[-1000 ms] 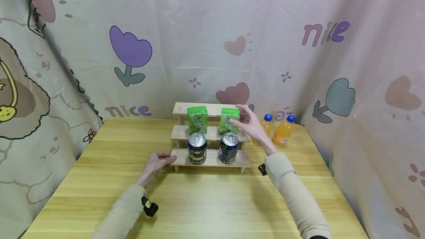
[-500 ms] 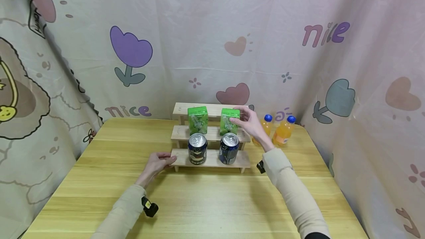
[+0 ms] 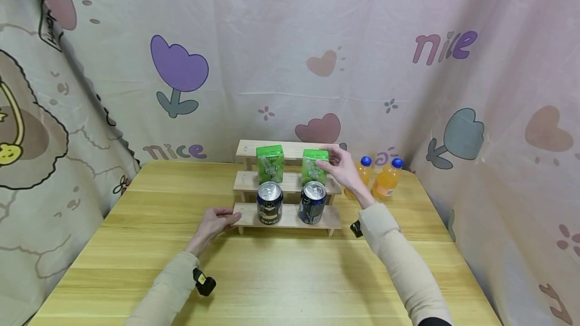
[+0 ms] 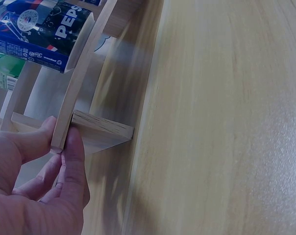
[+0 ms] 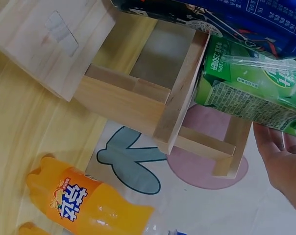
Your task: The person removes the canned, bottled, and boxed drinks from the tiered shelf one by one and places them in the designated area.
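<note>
Carton [image 3: 311,168] held by right hand [image 3: 342,168] — left hand [image 3: 215,222] pinches shelf [image 3: 290,216].

Booth w/ printed curtains [image 3: 267,39], wood tbl [image 3: 290,275]

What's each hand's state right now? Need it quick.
Left hand: pinching the left end of the bottom shelf.
Right hand: holding the right-hand green carton, behind the right-hand can.
</note>
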Demonstrator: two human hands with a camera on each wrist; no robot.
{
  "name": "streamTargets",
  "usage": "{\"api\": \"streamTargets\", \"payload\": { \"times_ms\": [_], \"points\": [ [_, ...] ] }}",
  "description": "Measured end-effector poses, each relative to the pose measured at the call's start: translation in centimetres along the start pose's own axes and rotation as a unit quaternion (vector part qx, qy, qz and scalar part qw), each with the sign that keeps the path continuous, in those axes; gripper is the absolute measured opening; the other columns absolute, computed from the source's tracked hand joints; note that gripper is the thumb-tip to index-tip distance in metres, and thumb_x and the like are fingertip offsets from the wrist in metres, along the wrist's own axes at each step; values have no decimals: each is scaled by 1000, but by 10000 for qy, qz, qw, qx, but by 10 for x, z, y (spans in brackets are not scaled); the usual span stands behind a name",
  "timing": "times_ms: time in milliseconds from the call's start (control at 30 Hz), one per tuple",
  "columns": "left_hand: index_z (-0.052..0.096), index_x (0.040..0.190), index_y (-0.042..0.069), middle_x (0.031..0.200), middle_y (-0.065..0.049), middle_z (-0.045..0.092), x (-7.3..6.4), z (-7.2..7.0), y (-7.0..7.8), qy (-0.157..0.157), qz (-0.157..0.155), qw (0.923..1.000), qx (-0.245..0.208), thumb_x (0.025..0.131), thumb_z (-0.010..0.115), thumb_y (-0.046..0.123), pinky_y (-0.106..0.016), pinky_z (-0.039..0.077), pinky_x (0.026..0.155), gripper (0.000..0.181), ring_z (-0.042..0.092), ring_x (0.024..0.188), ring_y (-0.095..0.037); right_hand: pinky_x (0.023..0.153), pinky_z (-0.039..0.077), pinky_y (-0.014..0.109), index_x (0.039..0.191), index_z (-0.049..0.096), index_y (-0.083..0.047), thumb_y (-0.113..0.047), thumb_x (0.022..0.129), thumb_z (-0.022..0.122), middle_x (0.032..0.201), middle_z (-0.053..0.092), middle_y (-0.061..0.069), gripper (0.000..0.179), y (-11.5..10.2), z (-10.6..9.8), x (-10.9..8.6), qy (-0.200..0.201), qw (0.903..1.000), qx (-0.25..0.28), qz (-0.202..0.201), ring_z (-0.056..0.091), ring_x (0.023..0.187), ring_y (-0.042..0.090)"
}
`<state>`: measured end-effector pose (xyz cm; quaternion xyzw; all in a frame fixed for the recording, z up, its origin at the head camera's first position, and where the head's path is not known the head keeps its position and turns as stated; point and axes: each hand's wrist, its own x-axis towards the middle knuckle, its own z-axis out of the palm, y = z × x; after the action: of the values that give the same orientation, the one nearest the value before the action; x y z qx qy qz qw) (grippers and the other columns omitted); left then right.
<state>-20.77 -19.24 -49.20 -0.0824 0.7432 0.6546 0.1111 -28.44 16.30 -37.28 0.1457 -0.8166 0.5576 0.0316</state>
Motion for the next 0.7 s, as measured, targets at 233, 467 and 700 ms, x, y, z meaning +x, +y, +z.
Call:
{"api": "streamTargets", "payload": {
  "times_ms": [233,467,700],
  "points": [
    [52,129,-20,104,-15,74,-1,-1,-1,20,40,9999,129,94,71,10,-21,59,72,50,67,78,-6,89,52,16,134,58,0,-6,93,71,121,65,26,43,-2,-5,-9,255,9992,228,-214,63,99,6],
    [54,129,-18,109,-21,72,2,-1,-2,109,7,9995,293,94,71,12,-21,60,72,49,67,78,-7,89,53,12,134,58,4,-4,94,70,126,62,29,43,-6,-19,-18,407,9974,509,-313,63,98,0],
    [56,127,-18,99,-10,73,2,0,-1,65,27,9999,132,94,71,10,-19,59,70,46,67,75,-5,85,55,14,132,58,2,-8,93,71,120,66,6,42,0,-37,-30,602,9970,388,-293,63,101,0]
  ]
}}
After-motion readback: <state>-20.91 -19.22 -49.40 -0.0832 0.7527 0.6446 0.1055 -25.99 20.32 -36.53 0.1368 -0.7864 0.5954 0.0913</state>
